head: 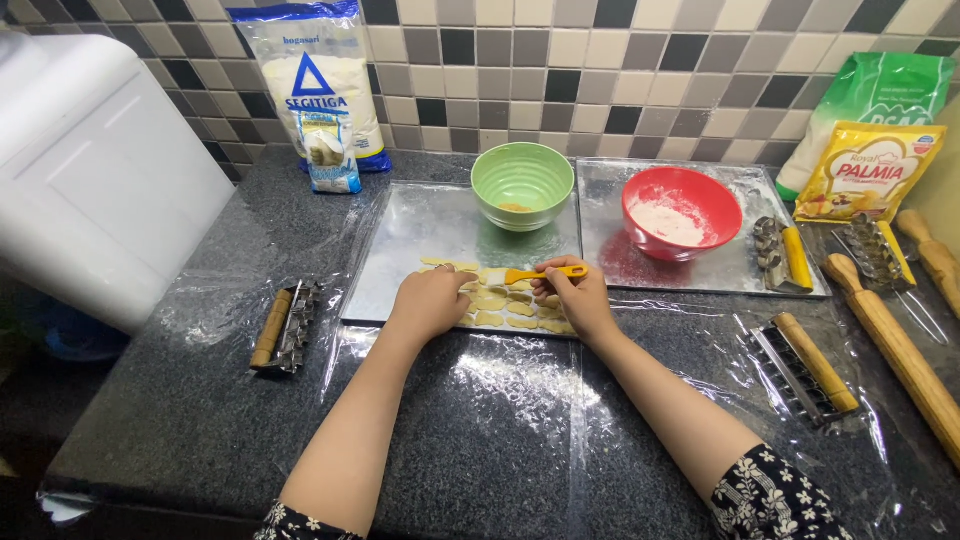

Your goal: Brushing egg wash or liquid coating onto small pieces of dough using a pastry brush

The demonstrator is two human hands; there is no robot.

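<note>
Brushing dough pieces (505,305) on the left tray (400,260).
Right hand (578,298) grips a yellow brush (540,273) over them; left hand (430,300) rests flat, fingers loose, beside them. Only the tray's near edge is filled; the far part stays bare below the green bowl (522,183).

Bright overhead light, glare on plastic sheet (520,400), edges slightly warped.
</note>
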